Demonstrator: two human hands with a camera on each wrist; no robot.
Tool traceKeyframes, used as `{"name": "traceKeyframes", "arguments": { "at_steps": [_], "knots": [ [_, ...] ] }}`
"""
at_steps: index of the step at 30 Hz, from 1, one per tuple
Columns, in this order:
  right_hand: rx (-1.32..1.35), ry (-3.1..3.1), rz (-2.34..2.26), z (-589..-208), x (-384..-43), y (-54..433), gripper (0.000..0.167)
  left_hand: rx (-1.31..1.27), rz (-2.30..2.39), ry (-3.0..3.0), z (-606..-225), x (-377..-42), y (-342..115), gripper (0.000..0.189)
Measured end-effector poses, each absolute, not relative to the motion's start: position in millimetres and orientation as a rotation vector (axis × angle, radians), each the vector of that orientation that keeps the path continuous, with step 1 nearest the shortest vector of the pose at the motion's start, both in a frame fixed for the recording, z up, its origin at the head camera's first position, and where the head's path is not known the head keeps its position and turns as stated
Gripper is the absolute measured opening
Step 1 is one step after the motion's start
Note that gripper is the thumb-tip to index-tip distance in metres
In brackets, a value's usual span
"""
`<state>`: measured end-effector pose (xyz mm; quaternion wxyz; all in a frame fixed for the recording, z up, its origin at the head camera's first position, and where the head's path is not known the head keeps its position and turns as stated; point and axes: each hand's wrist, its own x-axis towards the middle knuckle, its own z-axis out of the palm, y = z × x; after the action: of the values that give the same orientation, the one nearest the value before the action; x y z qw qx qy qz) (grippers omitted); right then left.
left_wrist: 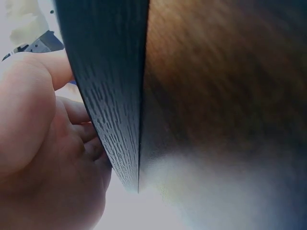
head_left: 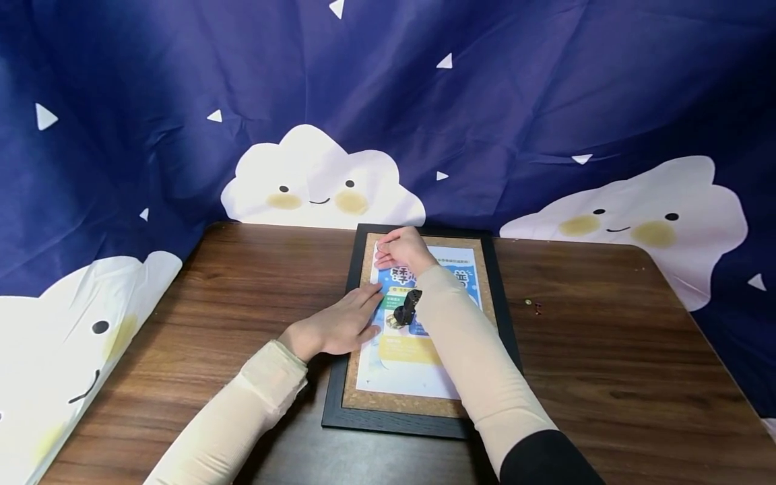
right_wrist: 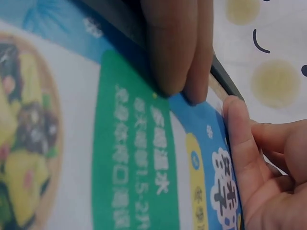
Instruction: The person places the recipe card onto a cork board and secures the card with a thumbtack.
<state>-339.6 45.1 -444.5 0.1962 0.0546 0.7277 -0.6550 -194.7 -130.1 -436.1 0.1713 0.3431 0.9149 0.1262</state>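
Note:
A printed poster (head_left: 412, 384) lies on a cork board (head_left: 400, 402) inside a black frame (head_left: 397, 422). My left hand (head_left: 342, 320) rests flat across the frame's left side, its fairly straight fingers touching the poster's left edge. At the poster's upper left corner is my right hand (head_left: 405, 249), fingers bent and thumb close to the index finger. Whatever lies between those fingertips is hidden. In the right wrist view the right hand (right_wrist: 268, 167) is beside the poster's blue heading, and left fingers (right_wrist: 172, 48) press near the green panel (right_wrist: 134, 143).
Small gold and red bits (head_left: 528, 302) lie on the brown wooden table (head_left: 606, 377), right of the frame. A dark blue curtain (head_left: 485, 101) with cloud faces hangs behind the table. A black device (head_left: 407, 308) sits at the right wrist, above the poster.

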Motion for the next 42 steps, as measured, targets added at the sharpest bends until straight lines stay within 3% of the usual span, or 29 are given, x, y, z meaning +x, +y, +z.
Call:
{"name": "traceKeyframes", "arguments": {
  "at_steps": [14,34,42],
  "knots": [
    [0.258,2.095,-1.729,-433.7,-339.6,38.4,0.023,0.965,0.351,2.598,-435.9,-194.1,-130.0,0.071],
    [0.251,2.156,-1.592,-430.9,-342.7,38.5,0.034,0.971,0.382,2.599,-435.5,-192.1,-129.8,0.070],
    [0.293,2.232,-1.488,-433.2,-346.4,34.7,0.020,0.978,0.399,2.598,-442.4,-195.4,-130.4,0.071]
  ]
}}
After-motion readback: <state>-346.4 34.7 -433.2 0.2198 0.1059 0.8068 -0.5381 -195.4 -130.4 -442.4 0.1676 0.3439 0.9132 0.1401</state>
